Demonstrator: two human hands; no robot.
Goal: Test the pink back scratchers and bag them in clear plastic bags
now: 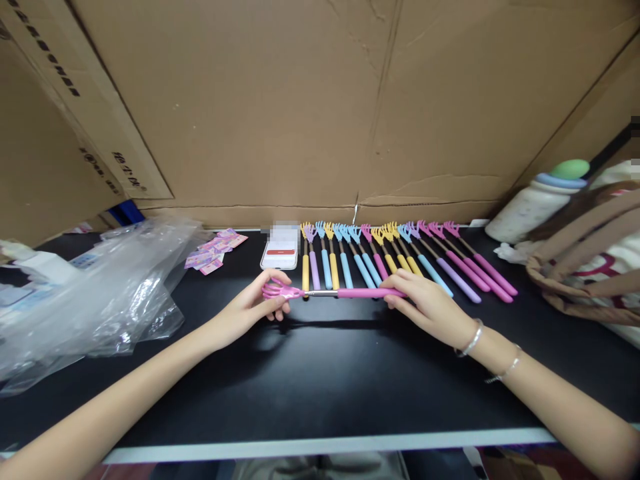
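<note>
A pink back scratcher [357, 293] with a metal shaft is held level above the black table, its claw to the left. My left hand [263, 300] grips the claw end between thumb and fingers. The handle's right end is pinched in my right hand [425, 300], which has two bracelets at the wrist. Just behind lies a row of several back scratchers [327, 263] in yellow, purple, blue and pink, claws pointing away from me. My right hand partly covers some of their handles.
Clear plastic bags [110, 287] are heaped at the left, beside a pile of small pink-purple cards [215, 250]. A phone [280, 247] lies near the cardboard wall [300, 100]. At the right stand a tilted white bottle [530, 203] and a brown-strapped bag [590, 260].
</note>
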